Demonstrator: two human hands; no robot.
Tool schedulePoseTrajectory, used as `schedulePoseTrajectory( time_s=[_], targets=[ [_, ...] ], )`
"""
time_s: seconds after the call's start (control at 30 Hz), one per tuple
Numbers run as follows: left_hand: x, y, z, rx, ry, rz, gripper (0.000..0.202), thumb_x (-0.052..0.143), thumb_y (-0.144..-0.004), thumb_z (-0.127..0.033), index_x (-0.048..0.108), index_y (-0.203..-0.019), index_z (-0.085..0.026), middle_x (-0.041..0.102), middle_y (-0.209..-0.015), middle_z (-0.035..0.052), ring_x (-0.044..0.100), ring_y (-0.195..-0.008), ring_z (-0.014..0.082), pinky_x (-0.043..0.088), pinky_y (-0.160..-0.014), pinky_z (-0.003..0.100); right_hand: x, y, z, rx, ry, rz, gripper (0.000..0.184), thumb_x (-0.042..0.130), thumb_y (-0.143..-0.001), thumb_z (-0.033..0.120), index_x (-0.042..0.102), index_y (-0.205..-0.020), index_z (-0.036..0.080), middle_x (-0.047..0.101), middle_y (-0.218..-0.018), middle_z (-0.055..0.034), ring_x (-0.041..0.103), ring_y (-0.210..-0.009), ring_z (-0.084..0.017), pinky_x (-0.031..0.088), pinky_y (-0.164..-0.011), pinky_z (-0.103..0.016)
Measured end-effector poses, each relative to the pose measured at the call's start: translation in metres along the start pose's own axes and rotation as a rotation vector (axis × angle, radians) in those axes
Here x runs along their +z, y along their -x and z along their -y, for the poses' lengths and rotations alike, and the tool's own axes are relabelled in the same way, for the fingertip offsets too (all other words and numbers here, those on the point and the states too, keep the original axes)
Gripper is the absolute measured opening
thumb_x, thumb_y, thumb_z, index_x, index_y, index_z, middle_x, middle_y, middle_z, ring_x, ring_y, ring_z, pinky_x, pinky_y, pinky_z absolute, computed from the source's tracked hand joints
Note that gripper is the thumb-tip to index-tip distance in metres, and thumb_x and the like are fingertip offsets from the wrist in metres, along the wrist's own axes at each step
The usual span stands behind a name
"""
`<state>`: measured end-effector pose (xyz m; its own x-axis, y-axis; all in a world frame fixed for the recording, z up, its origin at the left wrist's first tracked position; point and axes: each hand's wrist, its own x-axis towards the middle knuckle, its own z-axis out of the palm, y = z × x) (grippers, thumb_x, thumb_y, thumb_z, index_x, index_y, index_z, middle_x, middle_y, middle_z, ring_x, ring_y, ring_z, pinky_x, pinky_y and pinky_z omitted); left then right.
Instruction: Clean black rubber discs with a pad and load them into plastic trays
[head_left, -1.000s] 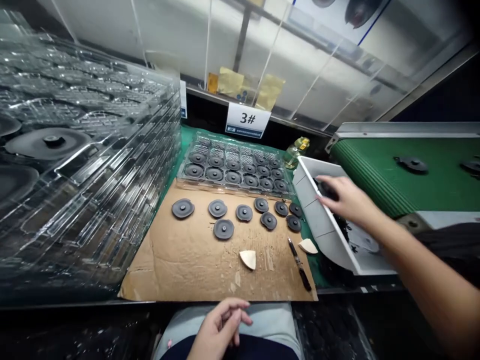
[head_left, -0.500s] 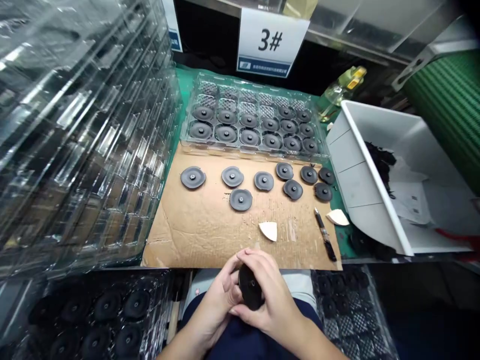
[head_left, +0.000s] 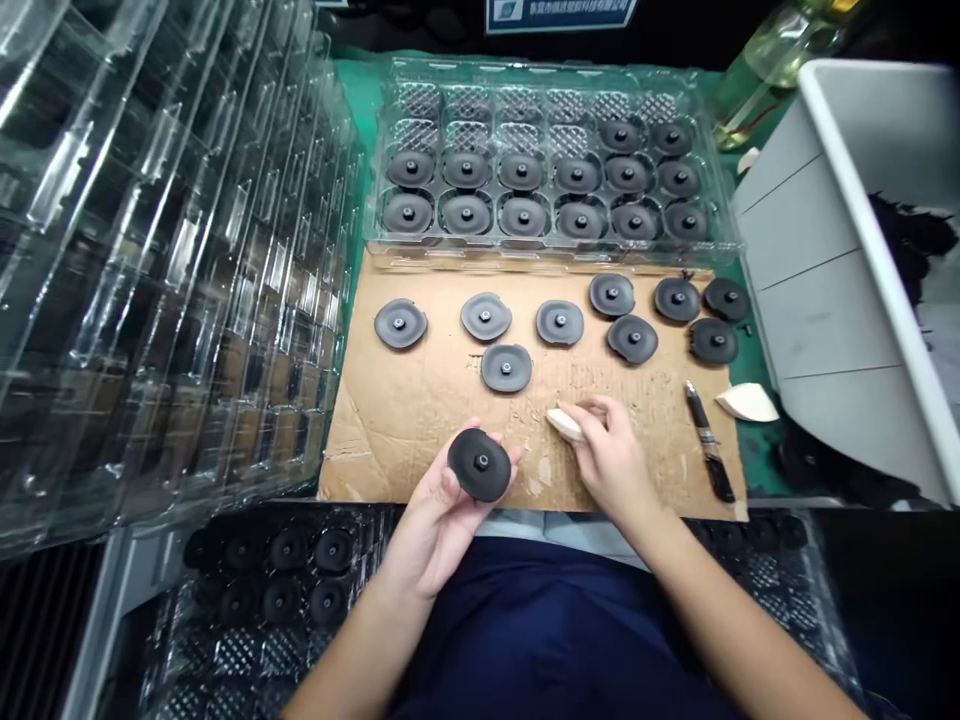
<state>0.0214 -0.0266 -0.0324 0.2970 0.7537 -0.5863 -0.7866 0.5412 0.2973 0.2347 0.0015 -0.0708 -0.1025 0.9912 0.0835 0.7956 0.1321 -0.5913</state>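
Note:
My left hand (head_left: 442, 520) holds a black rounded disc (head_left: 480, 464) with a small raised hub, its face turned up, above the front of the cardboard. To its right, my right hand (head_left: 611, 450) pinches a small white wedge-shaped piece (head_left: 564, 425) low over the cardboard sheet (head_left: 405, 420). Beyond the hands, several loose black discs (head_left: 506, 368) lie on the sheet, some with rough edges. A black pen (head_left: 709, 440) rests at the right of the cardboard, beside another white wedge (head_left: 748, 402).
At the back, a clear plastic tray (head_left: 555, 248) holds rows of black discs. Stacked clear trays (head_left: 187, 250) rise on the left. A white bin (head_left: 832, 260) with dark scraps stands right, near a bottle (head_left: 772, 75). More filled trays (head_left: 281, 600) sit below the table edge.
My right hand has let go of the disc, moved forward and right, and taken the white wedge from the cardboard. The left hand keeps the disc, now face up. The view has tilted down.

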Motion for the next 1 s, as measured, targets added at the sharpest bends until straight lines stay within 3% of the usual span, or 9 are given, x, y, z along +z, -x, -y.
schedulePoseTrajectory(
  time_s=[0.13, 0.3, 0.43, 0.53, 0.6, 0.7, 0.83, 0.93, 1.0],
  targets=[
    [0.009, 0.000, 0.002, 0.038, -0.051, -0.088, 0.058, 0.080, -0.067, -0.036, 0.060, -0.118, -0.017, 0.066, -0.120, 0.0092, 0.060, -0.115, 0.0302, 0.040, -0.108, 0.047, -0.004, 0.001, 0.019, -0.031, -0.137, 0.023, 0.028, 0.046, -0.094, 0.025, 0.059, -0.119, 0.019, 0.065, -0.102, -0.0102, 0.062, -0.092, -0.022, 0.052, -0.080, -0.037],
    [0.016, -0.002, 0.005, 0.031, -0.172, -0.104, 0.065, 0.081, -0.063, -0.040, 0.059, -0.120, -0.019, 0.062, -0.126, 0.0108, 0.061, -0.114, 0.0289, 0.047, -0.100, 0.041, -0.011, 0.011, 0.034, -0.102, -0.280, 0.122, 0.019, 0.051, -0.093, 0.023, 0.068, -0.099, 0.020, 0.071, -0.081, -0.0026, 0.065, -0.073, -0.016, 0.053, -0.068, -0.028],
    [0.026, -0.003, 0.012, 0.065, -0.234, -0.078, 0.059, 0.082, -0.063, -0.039, 0.062, -0.117, -0.022, 0.065, -0.122, 0.0074, 0.064, -0.106, 0.0227, 0.054, -0.087, 0.028, -0.040, -0.001, 0.058, -0.005, -0.324, -0.045, 0.021, 0.051, -0.092, 0.021, 0.065, -0.107, 0.018, 0.070, -0.096, -0.0060, 0.064, -0.083, -0.017, 0.051, -0.072, -0.030],
    [0.037, -0.001, 0.017, 0.056, -0.302, -0.054, 0.056, 0.080, -0.067, -0.034, 0.062, -0.118, -0.022, 0.067, -0.116, 0.0060, 0.065, -0.102, 0.0199, 0.055, -0.080, 0.023, -0.058, -0.004, 0.086, -0.188, -0.359, -0.133, 0.026, 0.045, -0.094, 0.018, 0.060, -0.114, 0.013, 0.069, -0.102, -0.0094, 0.061, -0.091, -0.020, 0.046, -0.081, -0.035],
    [0.043, 0.001, 0.019, 0.051, -0.339, -0.048, 0.055, 0.079, -0.069, -0.029, 0.060, -0.120, -0.023, 0.067, -0.116, 0.0054, 0.066, -0.101, 0.0204, 0.056, -0.078, 0.023, -0.063, -0.002, 0.097, -0.299, -0.372, -0.042, 0.024, 0.043, -0.093, 0.015, 0.061, -0.109, 0.012, 0.069, -0.089, -0.0077, 0.060, -0.080, -0.018, 0.045, -0.075, -0.033],
    [0.050, 0.005, 0.022, 0.079, -0.376, -0.047, 0.053, 0.079, -0.068, -0.024, 0.061, -0.118, -0.023, 0.069, -0.111, 0.0045, 0.067, -0.099, 0.0210, 0.056, -0.079, 0.025, -0.065, 0.000, 0.099, -0.327, -0.374, 0.082, 0.022, 0.041, -0.093, 0.013, 0.063, -0.099, 0.013, 0.068, -0.083, -0.0048, 0.058, -0.073, -0.015, 0.042, -0.069, -0.030],
    [0.059, 0.010, 0.025, 0.038, -0.409, -0.037, 0.048, 0.083, -0.063, -0.027, 0.065, -0.107, -0.018, 0.071, -0.085, 0.0017, 0.068, -0.091, 0.0202, 0.055, -0.086, 0.030, -0.068, 0.004, 0.093, -0.351, -0.272, -0.150, 0.026, 0.038, -0.094, 0.015, 0.061, -0.104, 0.011, 0.067, -0.082, -0.0068, 0.057, -0.075, -0.018, 0.041, -0.069, -0.034],
    [0.062, 0.014, 0.026, 0.068, -0.426, -0.047, 0.058, 0.086, -0.058, -0.027, 0.064, -0.112, -0.021, 0.072, -0.101, 0.0038, 0.067, -0.096, 0.0214, 0.053, -0.089, 0.030, -0.073, 0.014, 0.092, -0.425, -0.371, -0.086, 0.024, 0.040, -0.092, 0.013, 0.061, -0.104, 0.012, 0.065, -0.076, -0.0057, 0.056, -0.071, -0.017, 0.042, -0.066, -0.032],
    [0.064, 0.016, 0.028, 0.065, -0.442, -0.053, 0.061, 0.086, -0.059, -0.027, 0.063, -0.115, -0.022, 0.072, -0.102, 0.0042, 0.067, -0.097, 0.0219, 0.054, -0.087, 0.029, -0.075, 0.018, 0.092, -0.388, -0.403, -0.066, 0.021, 0.041, -0.091, 0.011, 0.061, -0.099, 0.012, 0.066, -0.078, -0.0055, 0.056, -0.069, -0.016, 0.042, -0.065, -0.031]
  ],
)
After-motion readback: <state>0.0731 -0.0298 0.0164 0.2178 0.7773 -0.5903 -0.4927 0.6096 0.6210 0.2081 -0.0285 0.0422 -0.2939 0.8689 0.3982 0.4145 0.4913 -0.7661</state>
